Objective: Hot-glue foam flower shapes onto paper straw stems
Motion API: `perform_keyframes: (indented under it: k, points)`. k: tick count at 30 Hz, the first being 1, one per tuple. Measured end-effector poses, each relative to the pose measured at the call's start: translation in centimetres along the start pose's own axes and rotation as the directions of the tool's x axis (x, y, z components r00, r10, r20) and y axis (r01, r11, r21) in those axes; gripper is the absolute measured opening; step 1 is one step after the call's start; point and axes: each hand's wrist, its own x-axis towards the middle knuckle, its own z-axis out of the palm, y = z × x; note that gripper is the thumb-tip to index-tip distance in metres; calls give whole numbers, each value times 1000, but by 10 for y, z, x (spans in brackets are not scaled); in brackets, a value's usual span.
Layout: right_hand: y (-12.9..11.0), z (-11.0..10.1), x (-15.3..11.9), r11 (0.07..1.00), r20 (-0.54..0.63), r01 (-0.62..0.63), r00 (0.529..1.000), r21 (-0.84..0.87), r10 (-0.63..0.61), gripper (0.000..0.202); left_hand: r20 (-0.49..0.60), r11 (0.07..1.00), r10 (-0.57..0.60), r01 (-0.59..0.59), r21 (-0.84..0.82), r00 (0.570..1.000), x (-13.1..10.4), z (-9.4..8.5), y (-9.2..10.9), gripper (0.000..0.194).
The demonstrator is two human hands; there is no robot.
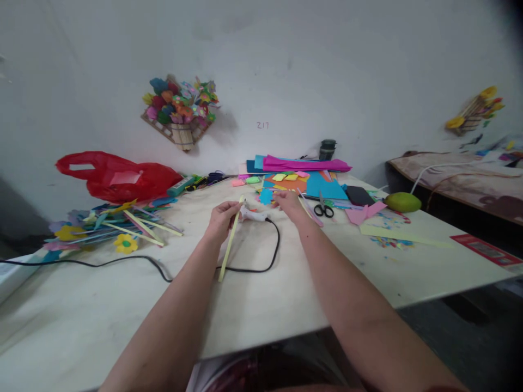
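My left hand is closed around the upper part of a pale yellow paper stick, which slants down toward me over the table. Pinched at the fingertips of my right hand is a small blue paper flower, its face turned toward me. Between the hands, a white glue gun lies on the tabletop, its black cord looping toward me and passing under the stick. Part of the glue gun is hidden behind my left fingers.
Finished paper flowers on sticks lie at left before a red plastic bag. Black scissors, a dark phone, coloured sheets, a green-yellow fruit and paper scraps lie at right. The table's front edge is near me.
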Motion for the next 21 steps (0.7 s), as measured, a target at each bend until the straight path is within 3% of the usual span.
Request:
perform_keyframes:
  k: [3, 8, 21]
  points:
    - [-11, 9, -6, 971, 50, -17, 999, 240, 5, 10, 1, 1000, -19, 19, 5, 1000, 0, 1, 0, 28]
    - [-28, 17, -14, 898, 96, -27, 995, 440, -17, 6, 22, 999, -40, 40, 28, 999, 0, 2, -2, 29]
    - [-41, 25, -22, 905, 70, 33, 995, 424, -69, 3, 29, 999, -42, 42, 30, 999, -1, 2, -1, 29]
